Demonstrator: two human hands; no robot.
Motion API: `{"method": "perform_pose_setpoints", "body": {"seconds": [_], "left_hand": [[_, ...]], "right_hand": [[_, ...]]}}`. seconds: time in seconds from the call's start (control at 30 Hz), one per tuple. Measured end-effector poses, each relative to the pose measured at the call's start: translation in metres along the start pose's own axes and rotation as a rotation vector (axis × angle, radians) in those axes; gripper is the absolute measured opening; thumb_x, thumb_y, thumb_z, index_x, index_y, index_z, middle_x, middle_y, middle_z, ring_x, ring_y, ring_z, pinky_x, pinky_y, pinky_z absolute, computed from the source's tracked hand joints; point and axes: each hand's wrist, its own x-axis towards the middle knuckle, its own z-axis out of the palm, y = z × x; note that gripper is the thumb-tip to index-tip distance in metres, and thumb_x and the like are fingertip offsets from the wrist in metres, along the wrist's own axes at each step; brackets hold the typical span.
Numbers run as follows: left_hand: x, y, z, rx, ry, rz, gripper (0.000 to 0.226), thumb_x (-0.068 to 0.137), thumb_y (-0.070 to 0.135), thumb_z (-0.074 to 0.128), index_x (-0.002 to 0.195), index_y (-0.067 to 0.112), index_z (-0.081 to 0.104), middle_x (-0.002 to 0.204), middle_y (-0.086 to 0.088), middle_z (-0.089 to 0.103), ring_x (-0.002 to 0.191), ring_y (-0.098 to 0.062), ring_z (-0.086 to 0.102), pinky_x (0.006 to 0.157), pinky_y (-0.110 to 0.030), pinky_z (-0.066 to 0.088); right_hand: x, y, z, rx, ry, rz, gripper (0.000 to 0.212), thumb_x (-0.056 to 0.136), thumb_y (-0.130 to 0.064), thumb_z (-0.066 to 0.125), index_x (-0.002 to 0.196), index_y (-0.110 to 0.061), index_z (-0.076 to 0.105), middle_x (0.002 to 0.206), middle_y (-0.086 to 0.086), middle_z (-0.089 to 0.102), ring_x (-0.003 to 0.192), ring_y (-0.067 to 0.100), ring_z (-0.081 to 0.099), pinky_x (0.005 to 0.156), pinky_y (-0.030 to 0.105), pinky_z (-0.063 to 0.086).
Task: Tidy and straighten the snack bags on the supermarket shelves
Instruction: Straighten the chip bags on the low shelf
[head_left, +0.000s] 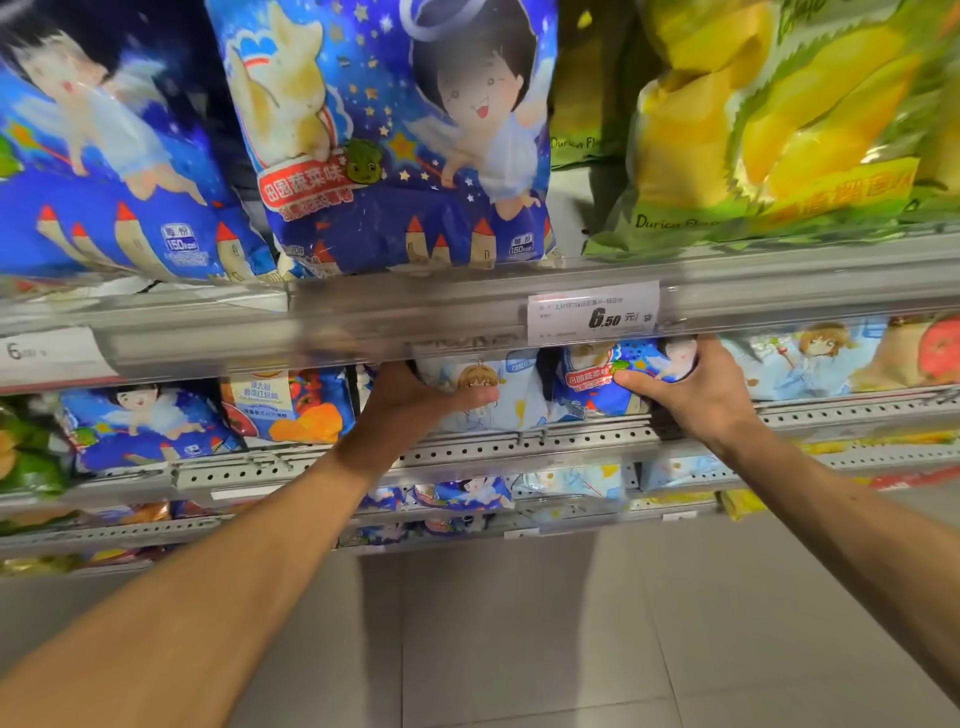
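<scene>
Head view puts both of my bare arms reaching up to the second shelf. My left hand (415, 400) grips a pale blue snack bag with a cartoon girl (483, 395), thumb across its front and the other fingers hidden behind it. My right hand (691, 389) grips the dark blue starry snack bag with a red label (597, 379) just right of it, thumb on the front, fingers curled round its right edge. Both bags stand on the perforated grey metal shelf (519, 452), their tops hidden by the clear plastic price rail (415, 322) of the shelf above, which carries a white price tag reading 6.50 (593, 312). Above that rail stand a large dark blue angel-print bag (395, 135) and, to the right, a green and yellow durian bag (779, 130). Left of my hands sits an orange tomato-print bag (291, 405). Grey floor tiles (519, 649) lie below.
</scene>
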Motion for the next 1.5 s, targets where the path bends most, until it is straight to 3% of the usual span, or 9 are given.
{"method": "perform_pose_setpoints", "body": {"seconds": [0.43, 0.57, 0.7, 0.8, 0.9, 1.0, 1.2, 1.37, 1.5], "left_hand": [[-0.006, 0.011, 0.001, -0.069, 0.134, -0.03, 0.035, 0.07, 0.025, 0.089, 0.099, 0.037, 0.075, 0.1, 0.011, 0.077, 0.093, -0.005, 0.072, 0.07, -0.015, 0.055], [-0.009, 0.015, 0.002, -0.114, 0.196, -0.102, 0.038, 0.066, 0.025, 0.089, 0.1, 0.025, 0.073, 0.095, 0.01, 0.078, 0.089, -0.007, 0.073, 0.065, -0.013, 0.055], [-0.008, 0.02, 0.012, -0.139, 0.268, -0.125, 0.055, 0.069, 0.011, 0.088, 0.119, 0.014, 0.067, 0.106, 0.006, 0.074, 0.092, 0.001, 0.07, 0.065, -0.007, 0.052], [-0.002, 0.019, 0.021, -0.103, 0.278, -0.12, 0.052, 0.071, 0.014, 0.088, 0.117, 0.02, 0.066, 0.104, 0.011, 0.071, 0.083, 0.013, 0.066, 0.061, -0.002, 0.048], [0.007, 0.019, 0.031, -0.089, 0.258, -0.137, 0.052, 0.076, 0.007, 0.082, 0.124, 0.014, 0.064, 0.118, -0.002, 0.069, 0.103, -0.003, 0.067, 0.092, -0.02, 0.054], [0.014, 0.017, 0.044, -0.102, 0.244, -0.12, 0.061, 0.073, -0.009, 0.077, 0.13, -0.005, 0.057, 0.13, -0.016, 0.063, 0.116, -0.025, 0.063, 0.108, -0.039, 0.047], [0.012, 0.032, 0.085, -0.149, 0.27, -0.104, 0.053, 0.068, -0.018, 0.078, 0.116, -0.001, 0.062, 0.099, 0.007, 0.073, 0.084, 0.008, 0.069, 0.073, -0.006, 0.05], [0.017, 0.04, 0.121, -0.026, 0.162, -0.19, 0.027, 0.072, 0.024, 0.088, 0.091, 0.012, 0.073, 0.075, 0.016, 0.07, 0.067, 0.005, 0.066, 0.055, -0.002, 0.043], [0.023, 0.043, 0.149, 0.043, 0.173, -0.268, 0.047, 0.066, 0.045, 0.09, 0.061, 0.021, 0.05, 0.047, 0.019, 0.044, 0.047, -0.001, 0.047, 0.045, -0.008, 0.032]], "right_hand": [[-0.013, -0.02, -0.007, 0.07, 0.044, -0.001, 0.047, 0.067, -0.034, 0.094, 0.097, -0.011, 0.067, 0.089, 0.003, 0.075, 0.084, 0.023, 0.073, 0.081, 0.04, 0.059], [-0.024, -0.019, -0.014, 0.123, 0.026, 0.005, 0.051, 0.069, -0.028, 0.094, 0.106, -0.01, 0.064, 0.093, 0.004, 0.074, 0.082, 0.021, 0.07, 0.076, 0.033, 0.057], [-0.027, -0.019, -0.025, 0.115, 0.021, 0.003, 0.055, 0.071, -0.026, 0.092, 0.112, -0.02, 0.056, 0.094, -0.016, 0.065, 0.08, -0.006, 0.059, 0.066, -0.001, 0.042], [-0.028, -0.022, -0.036, 0.142, 0.018, 0.009, 0.056, 0.073, -0.026, 0.091, 0.117, -0.015, 0.056, 0.098, -0.01, 0.066, 0.083, -0.001, 0.061, 0.066, 0.002, 0.044], [-0.034, -0.019, -0.047, 0.229, 0.009, 0.042, 0.06, 0.075, -0.025, 0.09, 0.125, -0.01, 0.06, 0.112, 0.008, 0.072, 0.093, 0.025, 0.071, 0.072, 0.029, 0.061], [-0.043, -0.005, -0.062, 0.255, -0.003, 0.097, 0.05, 0.074, -0.023, 0.09, 0.117, -0.014, 0.065, 0.103, 0.005, 0.076, 0.09, 0.023, 0.073, 0.079, 0.043, 0.062], [-0.067, 0.033, -0.1, 0.348, 0.026, 0.182, 0.046, 0.069, -0.026, 0.091, 0.109, -0.019, 0.069, 0.09, -0.003, 0.079, 0.078, 0.015, 0.072, 0.079, 0.04, 0.06], [-0.077, 0.059, -0.134, 0.412, 0.085, 0.22, 0.05, 0.065, -0.024, 0.088, 0.11, -0.015, 0.07, 0.1, -0.002, 0.079, 0.092, 0.021, 0.077, 0.077, 0.037, 0.064], [-0.083, 0.071, -0.152, 0.438, 0.061, 0.233, 0.049, 0.069, -0.018, 0.085, 0.114, -0.009, 0.069, 0.102, 0.001, 0.079, 0.089, 0.02, 0.077, 0.067, 0.027, 0.062]]}}
